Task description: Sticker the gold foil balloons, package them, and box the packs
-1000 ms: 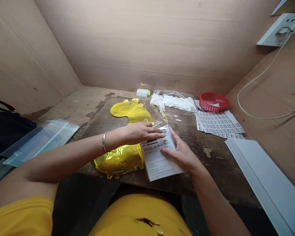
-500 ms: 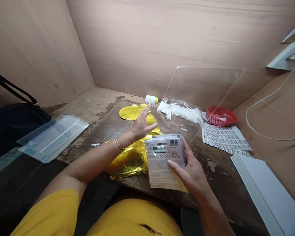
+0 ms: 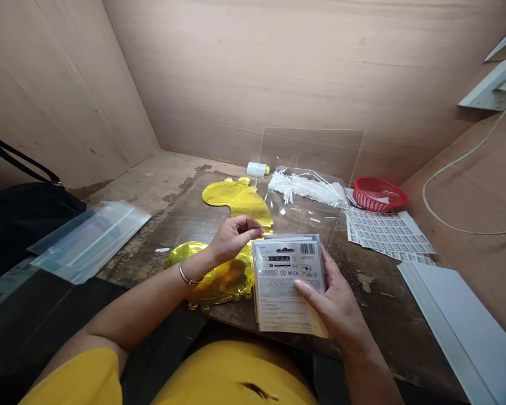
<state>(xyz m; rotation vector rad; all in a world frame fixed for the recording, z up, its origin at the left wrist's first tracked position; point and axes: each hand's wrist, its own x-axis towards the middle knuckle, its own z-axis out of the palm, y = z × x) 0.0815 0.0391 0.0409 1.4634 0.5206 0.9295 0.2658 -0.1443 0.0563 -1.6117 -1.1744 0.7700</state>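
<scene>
My right hand (image 3: 335, 298) grips a flat stack of printed packages (image 3: 289, 287) in clear plastic, thumb across the front and fingers behind. The printed face with a barcode is toward me. From the top of the stack a clear plastic flap (image 3: 312, 149) rises, see-through and hard to trace. My left hand (image 3: 236, 236) is closed, thumb and fingers pinched by the flap's lower left edge at the stack's top left corner. Beneath and behind the left hand lies a gold foil balloon (image 3: 219, 275), flat on the dark table (image 3: 185, 216).
Clear plastic sleeves (image 3: 90, 239) lie at left beside a dark bag (image 3: 29, 225). Behind are a small white roll (image 3: 257, 169) and white sticks (image 3: 307, 188) in plastic. To the right are a red basket (image 3: 379, 195), label sheets (image 3: 388, 233), white boards (image 3: 459, 320) and a cable (image 3: 430, 169).
My left hand has come down from above the balloon and closed at the stack's top left corner. The clear flap has swung left and lower. My right hand keeps its hold on the stack.
</scene>
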